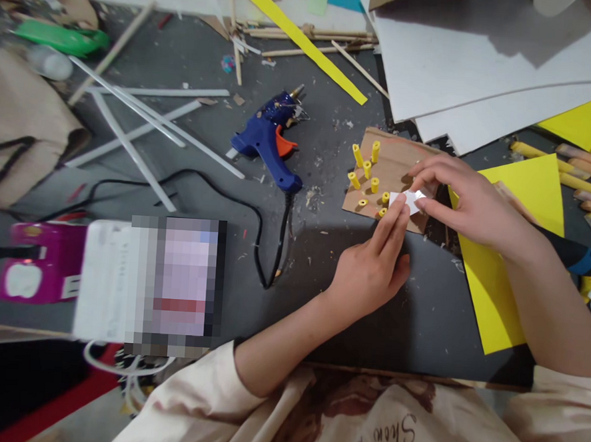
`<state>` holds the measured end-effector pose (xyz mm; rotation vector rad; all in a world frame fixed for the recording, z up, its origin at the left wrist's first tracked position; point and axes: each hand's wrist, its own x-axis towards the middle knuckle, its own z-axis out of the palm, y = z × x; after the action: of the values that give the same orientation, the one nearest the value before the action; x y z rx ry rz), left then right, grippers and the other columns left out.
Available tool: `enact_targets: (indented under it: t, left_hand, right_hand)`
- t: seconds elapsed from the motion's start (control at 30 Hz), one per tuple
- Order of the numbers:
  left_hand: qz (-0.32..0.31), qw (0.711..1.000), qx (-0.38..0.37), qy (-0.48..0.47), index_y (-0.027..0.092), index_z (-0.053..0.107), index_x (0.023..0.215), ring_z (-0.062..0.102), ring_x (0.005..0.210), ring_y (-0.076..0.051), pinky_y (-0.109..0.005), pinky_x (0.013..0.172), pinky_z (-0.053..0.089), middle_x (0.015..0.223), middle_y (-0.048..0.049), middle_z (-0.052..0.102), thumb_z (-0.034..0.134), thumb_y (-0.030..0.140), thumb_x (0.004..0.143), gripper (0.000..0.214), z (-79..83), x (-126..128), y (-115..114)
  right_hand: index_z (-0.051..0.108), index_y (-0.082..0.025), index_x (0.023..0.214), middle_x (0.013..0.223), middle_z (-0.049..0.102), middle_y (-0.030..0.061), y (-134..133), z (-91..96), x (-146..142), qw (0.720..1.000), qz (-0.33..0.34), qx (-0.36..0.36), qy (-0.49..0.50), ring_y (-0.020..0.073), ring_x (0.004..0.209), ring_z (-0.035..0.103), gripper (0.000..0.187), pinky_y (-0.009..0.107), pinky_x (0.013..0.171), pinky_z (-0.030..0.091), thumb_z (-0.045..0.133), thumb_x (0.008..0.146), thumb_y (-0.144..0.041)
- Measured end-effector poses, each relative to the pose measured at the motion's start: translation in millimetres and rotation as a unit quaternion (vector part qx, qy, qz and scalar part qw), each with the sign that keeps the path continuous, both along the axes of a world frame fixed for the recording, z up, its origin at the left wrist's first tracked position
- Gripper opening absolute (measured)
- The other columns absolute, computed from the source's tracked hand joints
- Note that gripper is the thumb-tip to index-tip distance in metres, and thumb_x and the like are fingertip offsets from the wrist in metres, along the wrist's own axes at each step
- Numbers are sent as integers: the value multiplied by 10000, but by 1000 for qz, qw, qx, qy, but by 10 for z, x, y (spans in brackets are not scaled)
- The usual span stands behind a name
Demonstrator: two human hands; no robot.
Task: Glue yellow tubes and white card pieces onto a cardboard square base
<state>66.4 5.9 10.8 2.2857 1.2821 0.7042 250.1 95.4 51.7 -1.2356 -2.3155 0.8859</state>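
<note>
A small white piece of paper or card [411, 202] lies over the lower right part of a brown cardboard piece [397, 152]. Two outstretched fingers of my left hand [370, 272] press on its left end, with the thumb apart. My right hand [470, 195] has thumb and fingertips closed around the white piece's right end. Several short yellow paper tubes [367, 169] stand on the cardboard, some tilted, just left of the white piece. What lies beneath the white piece is hidden.
A blue glue gun [268, 136] rests left of the cardboard, its black cord trailing left. Glue sticks [129, 151], a power bank [104, 279] and a pixelated screen lie further left. Yellow paper [491, 293] is under my right forearm; white sheets [464, 84] are behind.
</note>
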Motion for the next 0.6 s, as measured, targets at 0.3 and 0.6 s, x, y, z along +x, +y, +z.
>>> enact_targets:
  t: [0.3, 0.6]
  left_hand:
    - [10, 999, 15, 49, 91, 215, 1495, 610, 1213, -226, -223, 635, 540, 1521, -242, 392, 408, 198, 919, 617, 40, -5, -7]
    - [6, 1000, 8, 30, 82, 219, 1484, 645, 1131, -238, -227, 599, 536, 1499, -265, 409, 427, 186, 917, 613, 30, -9, -10]
  right_hand:
    - [584, -241, 931, 1137, 656, 70, 6, -6, 4, 1000, 1, -3, 7, 254, 1138, 580, 64, 433, 941, 457, 553, 876, -235]
    - [580, -235, 943, 1152, 658, 78, 6, -13, 14, 1000, 4, 1, -1, 257, 1145, 583, 67, 428, 929, 462, 551, 882, -237]
